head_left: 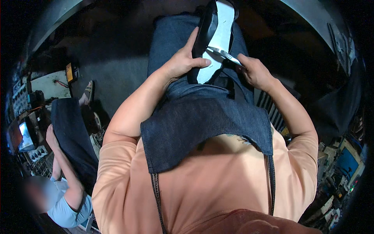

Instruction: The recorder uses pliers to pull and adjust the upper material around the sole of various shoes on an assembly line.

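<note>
Across my denim-covered lap lies a black shoe (205, 32), bottom side up, its white insole (223, 33) facing me. My left hand (186, 58) grips the shoe's left side, thumb pressed on the white surface and fingers along the black upper. In my right hand (255, 71) is a pair of metal pincers (230, 57), with the fingers wrapped round the handles. The head of the pincers rests over the middle of the insole, close to my left thumb. Whether the jaws bite on anything is too small to tell.
A dark denim apron (206, 124) covers my front and lap. On the left sits another person in a light blue shirt (72, 210), beside a lit screen (26, 136) and cluttered shelves. Tools and boxes crowd the lower right, around a blue panel (346, 162).
</note>
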Available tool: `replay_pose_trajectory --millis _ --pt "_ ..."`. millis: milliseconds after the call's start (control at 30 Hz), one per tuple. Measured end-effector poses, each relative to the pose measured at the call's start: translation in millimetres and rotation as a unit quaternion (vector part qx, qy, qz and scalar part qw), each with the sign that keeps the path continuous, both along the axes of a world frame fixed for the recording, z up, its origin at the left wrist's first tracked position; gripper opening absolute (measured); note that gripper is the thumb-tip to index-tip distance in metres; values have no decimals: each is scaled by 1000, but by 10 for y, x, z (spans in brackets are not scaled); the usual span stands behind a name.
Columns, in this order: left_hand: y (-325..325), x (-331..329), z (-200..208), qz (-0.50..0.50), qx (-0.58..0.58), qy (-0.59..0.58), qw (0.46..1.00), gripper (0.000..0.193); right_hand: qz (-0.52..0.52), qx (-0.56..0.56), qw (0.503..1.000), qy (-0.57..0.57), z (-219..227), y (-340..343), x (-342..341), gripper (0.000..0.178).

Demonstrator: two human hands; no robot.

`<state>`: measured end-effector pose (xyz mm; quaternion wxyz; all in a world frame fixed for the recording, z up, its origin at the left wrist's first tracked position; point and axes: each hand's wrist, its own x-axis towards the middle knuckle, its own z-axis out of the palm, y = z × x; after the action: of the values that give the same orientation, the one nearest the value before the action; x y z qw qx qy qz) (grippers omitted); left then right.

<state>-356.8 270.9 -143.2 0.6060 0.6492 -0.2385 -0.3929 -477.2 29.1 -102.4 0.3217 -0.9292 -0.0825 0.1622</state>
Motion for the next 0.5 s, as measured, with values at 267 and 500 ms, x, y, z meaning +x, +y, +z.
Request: replay_pose_trajectory --millis 267,500 --pt "-197 5 260 106 -21 202 973 84 1 -25 998 -61 117 9 -142 12" --pt "-234 0 221 95 33 68 993 91 -115 92 989 -25 413 161 -139 24"
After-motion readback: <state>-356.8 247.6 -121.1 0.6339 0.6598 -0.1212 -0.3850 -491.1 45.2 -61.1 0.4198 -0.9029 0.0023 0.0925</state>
